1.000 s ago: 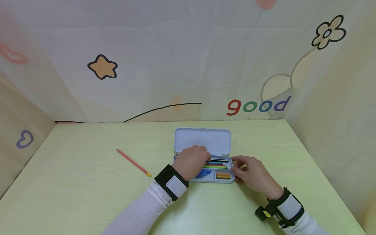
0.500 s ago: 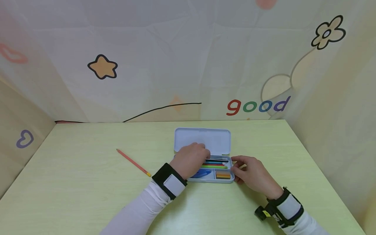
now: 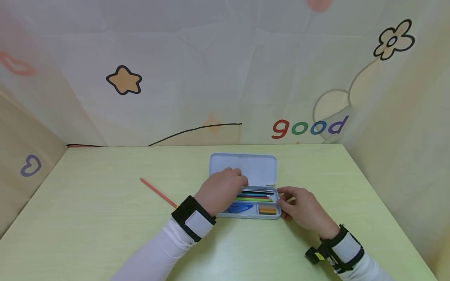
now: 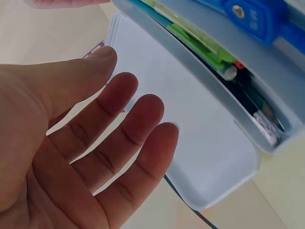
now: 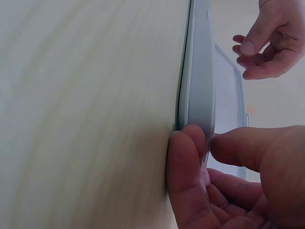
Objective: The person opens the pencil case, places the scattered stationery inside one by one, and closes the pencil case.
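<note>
A pale blue pencil case (image 3: 252, 215) lies with its lid (image 3: 260, 168) swung back. Inside it are several pencils (image 3: 256, 198), a blue compass-like tool (image 3: 240, 207) and an orange-yellow eraser (image 3: 267, 210). My left hand (image 3: 221, 191) hovers above the left part of the case. In the left wrist view its loosely bent fingers (image 4: 143, 114) hold nothing and the thumb is apart from them. My right hand (image 3: 302, 207) grips the right end of the case; in the right wrist view the thumb (image 5: 243, 148) and fingertips pinch its edge.
An orange-red pencil (image 3: 158, 192) with a yellow end lies on the pale wooden table (image 3: 88, 218), left of the case. Its near end is partly hidden by the left wristband (image 3: 194, 218). A printed cloth wall (image 3: 190, 78) stands behind the table.
My left hand has lifted and shifted a little to the left, uncovering more of the blue tool and the pencils. My right hand and the case have stayed in place.
</note>
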Motion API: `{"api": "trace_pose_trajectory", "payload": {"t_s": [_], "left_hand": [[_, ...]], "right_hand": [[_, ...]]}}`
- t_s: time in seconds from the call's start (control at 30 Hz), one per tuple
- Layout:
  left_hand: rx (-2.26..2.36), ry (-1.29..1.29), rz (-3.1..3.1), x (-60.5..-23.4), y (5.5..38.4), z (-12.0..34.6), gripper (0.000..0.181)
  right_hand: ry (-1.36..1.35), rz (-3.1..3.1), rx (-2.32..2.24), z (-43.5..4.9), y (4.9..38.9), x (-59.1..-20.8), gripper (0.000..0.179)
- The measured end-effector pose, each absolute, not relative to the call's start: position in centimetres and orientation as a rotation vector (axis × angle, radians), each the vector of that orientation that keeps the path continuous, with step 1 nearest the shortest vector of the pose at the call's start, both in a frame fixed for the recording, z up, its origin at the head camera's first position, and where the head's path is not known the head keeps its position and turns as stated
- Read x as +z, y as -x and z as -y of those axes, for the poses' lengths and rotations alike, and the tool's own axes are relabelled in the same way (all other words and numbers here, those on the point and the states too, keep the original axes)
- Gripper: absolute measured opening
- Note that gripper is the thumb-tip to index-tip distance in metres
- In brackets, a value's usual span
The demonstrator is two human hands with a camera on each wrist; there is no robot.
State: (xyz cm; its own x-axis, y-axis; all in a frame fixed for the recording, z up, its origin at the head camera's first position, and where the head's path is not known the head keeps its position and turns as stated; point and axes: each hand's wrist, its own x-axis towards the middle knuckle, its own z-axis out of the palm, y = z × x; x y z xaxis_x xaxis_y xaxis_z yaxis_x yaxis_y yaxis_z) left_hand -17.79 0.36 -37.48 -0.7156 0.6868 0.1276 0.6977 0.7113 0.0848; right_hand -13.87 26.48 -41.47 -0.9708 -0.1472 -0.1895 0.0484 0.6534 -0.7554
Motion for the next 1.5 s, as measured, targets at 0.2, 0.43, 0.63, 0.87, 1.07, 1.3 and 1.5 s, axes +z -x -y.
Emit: {"api": "trace_pose_trajectory", "payload": {"t_s": [0.2,0.43,0.63,0.87,1.07,1.3,1.5], "left_hand": [[-0.167,1.139,2.798,-37.0,17.4,0.9,0.021],[-0.176,1.123,2.766,-36.8,17.2,2.8,0.023],[-0.228,1.087,2.748,-36.6,16.9,4.6,0.025],[-0.283,1.061,2.731,-36.5,16.9,6.6,0.030],[-0.293,1.021,2.751,-36.8,17.1,8.3,0.040],[-0.294,0.977,2.783,-37.1,17.1,10.3,0.044],[-0.309,0.932,2.824,-37.5,17.0,12.0,0.045]], "right_hand": [[0.081,-2.637,-1.220,-26.5,13.9,-41.5,0.042],[0.076,-2.645,-1.215,-26.5,13.9,-41.5,0.042],[0.065,-2.637,-1.216,-26.4,13.8,-41.4,0.042],[0.045,-2.643,-1.199,-26.4,13.8,-41.4,0.042],[0.040,-2.645,-1.198,-26.3,13.8,-41.4,0.042],[0.036,-2.648,-1.191,-26.3,13.8,-41.4,0.042],[0.027,-2.641,-1.200,-26.3,13.9,-41.5,0.043]]}}
